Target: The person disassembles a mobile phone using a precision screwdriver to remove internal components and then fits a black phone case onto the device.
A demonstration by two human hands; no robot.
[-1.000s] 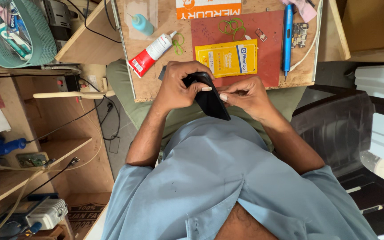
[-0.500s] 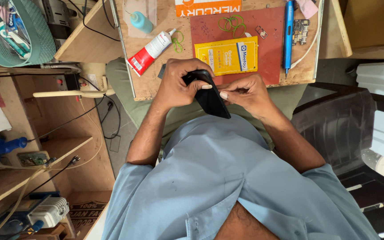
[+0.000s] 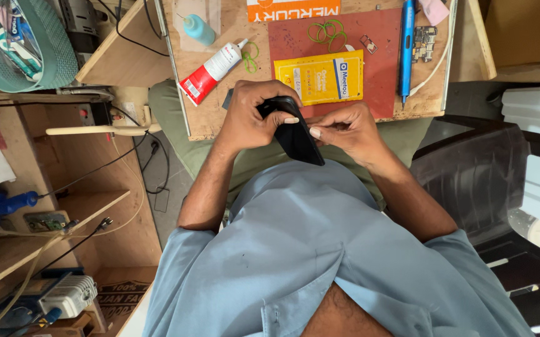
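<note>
My left hand [image 3: 250,117] is wrapped around the upper end of a black phone [image 3: 299,142], held slanted over my lap at the near edge of the wooden work board [image 3: 220,125]. My right hand [image 3: 348,130] has its fingers curled, and its thumb and fingertips pinch the phone's right edge. Whether a small tool sits between those fingers is hidden. Just beyond my hands, a yellow packet [image 3: 323,78] lies on a red mat [image 3: 382,68].
On the board lie a red-and-white glue tube [image 3: 211,65], a teal dropper bottle [image 3: 198,28], green rubber bands [image 3: 326,29], a blue pen-shaped screwdriver [image 3: 405,47] and a small circuit board [image 3: 425,36]. A green basket [image 3: 45,56] sits far left, a dark plastic chair [image 3: 476,181] to the right.
Both hands stay on the phone. My right fingers have shifted slightly along its edge, and the view has dropped a little.
</note>
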